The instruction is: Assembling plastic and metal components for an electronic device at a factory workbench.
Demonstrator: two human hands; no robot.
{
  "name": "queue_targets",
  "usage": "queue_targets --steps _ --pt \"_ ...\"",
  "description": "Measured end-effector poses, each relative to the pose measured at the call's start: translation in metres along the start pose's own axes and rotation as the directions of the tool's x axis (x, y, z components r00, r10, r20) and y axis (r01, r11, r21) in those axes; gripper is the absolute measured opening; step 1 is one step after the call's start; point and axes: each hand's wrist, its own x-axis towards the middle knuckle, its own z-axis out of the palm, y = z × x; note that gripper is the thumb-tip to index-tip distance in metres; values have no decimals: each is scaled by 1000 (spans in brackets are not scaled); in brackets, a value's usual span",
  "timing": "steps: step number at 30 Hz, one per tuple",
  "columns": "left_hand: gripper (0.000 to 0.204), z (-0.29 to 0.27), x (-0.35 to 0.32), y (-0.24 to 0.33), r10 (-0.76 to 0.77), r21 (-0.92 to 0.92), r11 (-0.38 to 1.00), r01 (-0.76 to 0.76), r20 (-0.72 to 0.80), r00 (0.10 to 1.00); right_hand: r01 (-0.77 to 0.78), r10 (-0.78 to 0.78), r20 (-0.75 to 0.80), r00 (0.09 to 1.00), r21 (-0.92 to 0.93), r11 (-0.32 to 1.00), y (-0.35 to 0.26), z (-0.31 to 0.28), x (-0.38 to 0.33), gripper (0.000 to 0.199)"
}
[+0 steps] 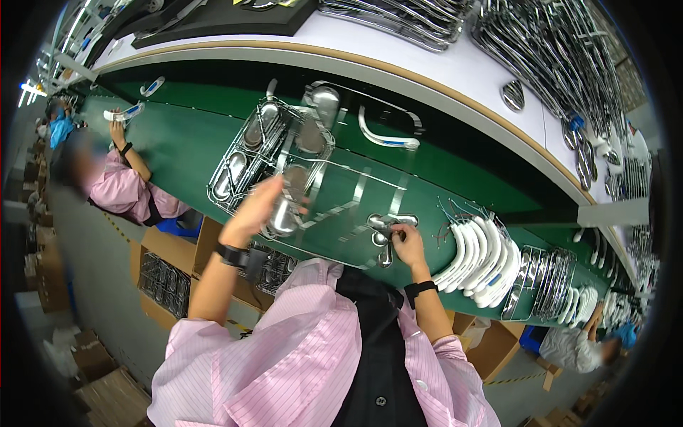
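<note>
Chrome cap (283,215) gripped by left hand (255,208).

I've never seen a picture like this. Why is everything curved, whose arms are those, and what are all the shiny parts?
The picture comes from a wide fisheye camera worn on a person's head, looking down, so straight edges bend. The arms in pink sleeves are that person's own. The left hand grips a shiny chrome oval piece at a wire tray of similar pieces. The right hand touches a small chrome part on the green conveyor belt. To the right stand curved white handles with thin wires. Other workers sit along the same belt.
</note>
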Motion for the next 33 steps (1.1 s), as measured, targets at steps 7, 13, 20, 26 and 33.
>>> queue_targets --steps 7,13,20,26,33 --pt "35 -117 -33 53 102 314 949 3 -318 942 -69 3 139 990 475 877 -67 20 10 37" --pt "34 -146 -22 52 -10 550 819 164 -272 962 -311 -154 450 880 790 528 -177 96 42 46" --pt "32 -119 -17 87 236 882 454 124 -253 938 -89 17 216 976 331 939 -221 125 39 45" --pt "68 -158 10 68 468 995 38 94 -101 878 -51 52 -15 999 42 998 -192 197 71 58" --pt "95 -265 59 35 -72 603 772 202 -233 970 -404 117 387 915 889 215 -203 178 78 58"
